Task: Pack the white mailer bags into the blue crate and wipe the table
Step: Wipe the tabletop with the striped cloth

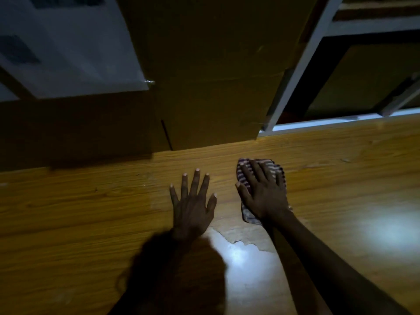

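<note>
A striped cloth point(276, 168) lies flat on the wooden table point(91, 212), right of centre. My right hand point(261, 192) presses down on it with straight, spread fingers. My left hand point(193, 203) rests flat on the bare wood just to the left of it, fingers spread, holding nothing. No white mailer bag lying loose and no blue crate shows in this dim view.
Large cardboard boxes point(211, 76) stand along the table's far edge, one with a white sheet point(68, 42) on it. A white metal shelf frame point(302, 71) rises at the back right. The table's surface is chipped point(241, 244) near my wrists.
</note>
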A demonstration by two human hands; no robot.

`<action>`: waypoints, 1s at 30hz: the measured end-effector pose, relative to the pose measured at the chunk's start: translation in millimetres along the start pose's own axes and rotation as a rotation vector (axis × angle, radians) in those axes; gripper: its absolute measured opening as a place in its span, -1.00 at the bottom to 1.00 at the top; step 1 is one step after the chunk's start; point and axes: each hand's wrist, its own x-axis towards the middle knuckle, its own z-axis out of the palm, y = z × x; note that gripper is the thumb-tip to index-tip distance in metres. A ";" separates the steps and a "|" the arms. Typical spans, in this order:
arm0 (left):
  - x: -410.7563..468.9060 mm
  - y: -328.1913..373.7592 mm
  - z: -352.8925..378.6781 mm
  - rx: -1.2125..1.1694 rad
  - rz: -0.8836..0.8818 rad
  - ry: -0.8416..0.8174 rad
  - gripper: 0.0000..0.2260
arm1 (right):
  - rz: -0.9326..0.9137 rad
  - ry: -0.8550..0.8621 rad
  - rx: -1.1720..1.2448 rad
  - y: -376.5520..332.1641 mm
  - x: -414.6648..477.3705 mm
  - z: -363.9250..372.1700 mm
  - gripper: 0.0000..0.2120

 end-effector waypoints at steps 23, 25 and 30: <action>-126.7 43.6 46.4 -0.001 0.111 0.147 -0.43 | -0.103 0.006 -0.003 19.0 -120.8 4.2 -0.40; -140.0 42.9 51.8 -0.012 0.138 0.161 -0.44 | -0.035 0.023 0.002 35.9 -135.8 4.1 -0.41; -179.4 53.5 60.4 -0.045 0.153 0.223 -0.45 | -0.097 0.037 -0.034 14.1 -214.6 23.1 -0.39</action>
